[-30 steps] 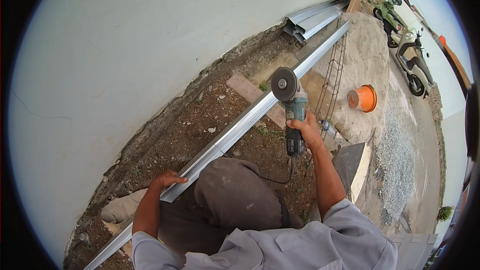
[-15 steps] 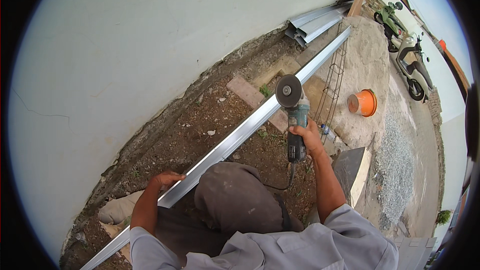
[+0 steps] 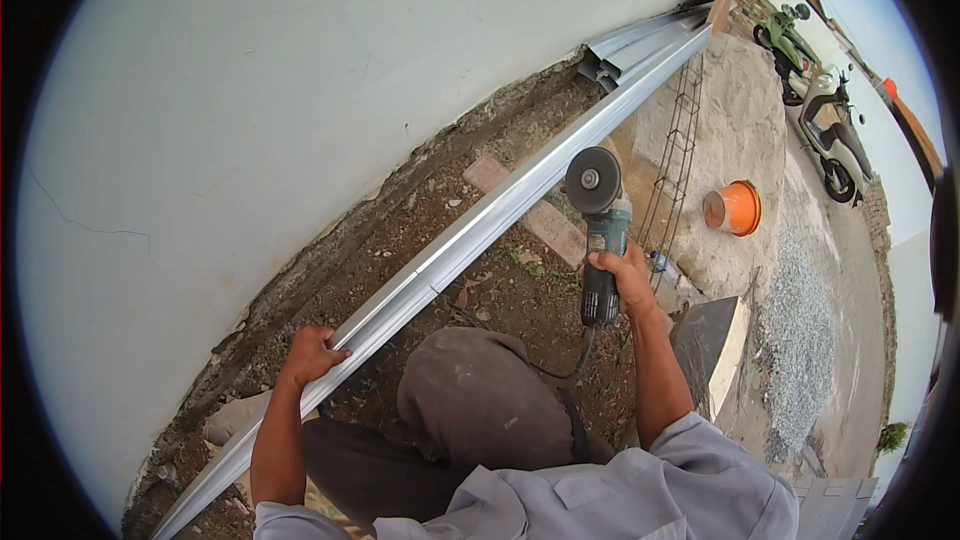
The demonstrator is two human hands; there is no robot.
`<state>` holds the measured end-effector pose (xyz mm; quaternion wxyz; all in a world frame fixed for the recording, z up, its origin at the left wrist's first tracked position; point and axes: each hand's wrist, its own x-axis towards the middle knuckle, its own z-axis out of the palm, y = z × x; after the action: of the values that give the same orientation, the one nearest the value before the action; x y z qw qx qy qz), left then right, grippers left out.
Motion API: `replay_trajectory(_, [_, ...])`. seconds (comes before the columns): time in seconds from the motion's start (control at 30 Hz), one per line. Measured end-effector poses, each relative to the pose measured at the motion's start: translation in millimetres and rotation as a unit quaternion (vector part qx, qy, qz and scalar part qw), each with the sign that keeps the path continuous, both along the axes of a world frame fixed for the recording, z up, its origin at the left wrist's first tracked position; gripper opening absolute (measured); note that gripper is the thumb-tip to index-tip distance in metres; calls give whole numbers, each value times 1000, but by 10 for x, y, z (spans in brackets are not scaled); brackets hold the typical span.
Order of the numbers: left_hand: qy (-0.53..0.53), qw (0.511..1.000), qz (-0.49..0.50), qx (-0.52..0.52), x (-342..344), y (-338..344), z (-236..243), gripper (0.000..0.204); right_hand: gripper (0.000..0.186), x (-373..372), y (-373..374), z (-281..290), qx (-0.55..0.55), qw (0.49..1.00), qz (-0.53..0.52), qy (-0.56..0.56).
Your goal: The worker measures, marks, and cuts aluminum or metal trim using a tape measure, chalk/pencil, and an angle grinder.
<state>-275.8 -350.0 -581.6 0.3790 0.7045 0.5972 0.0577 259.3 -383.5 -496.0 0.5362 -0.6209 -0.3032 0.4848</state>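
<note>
My left hand (image 3: 312, 357) grips a long silver metal channel (image 3: 470, 232), which runs diagonally from the lower left toward the far end of the wall. My right hand (image 3: 630, 280) holds an angle grinder (image 3: 607, 232) with a blue-green and black body, its disc raised toward the upper end just right of the channel, its cord hanging down. A thin line crosses the channel between my hands. Under it lie dirt and a pale red slab (image 3: 555, 232). My bent knee in dark trousers (image 3: 470, 390) is below the channel.
The white wall (image 3: 250, 110) borders the left. More metal channels (image 3: 635, 45) lie along its far end. Right of me are a wire rebar cage (image 3: 675, 175), an orange bucket (image 3: 732, 208), a dark angular block (image 3: 695, 345), gravel (image 3: 795, 360) and two parked scooters (image 3: 830, 140).
My left hand and the channel have shifted up toward the wall, the channel's far end now reaching farther. The grinder moved down, then slightly right, still in my right hand.
</note>
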Motion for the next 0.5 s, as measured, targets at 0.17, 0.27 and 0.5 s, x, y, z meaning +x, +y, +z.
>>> replay_trajectory(0.17, [121,972,44,196,-85,236,638,15,50,0,26,-37,14,1000,-12,-6])
replay_trajectory(0.27, [201,944,53,255,-182,413,552,18,44,-65,17,-43,3,999,-31,32])
replay_trajectory(0.5, [268,903,87,324,-393,615,-680,33,40,-71,72,-21,39,998,-4,38])
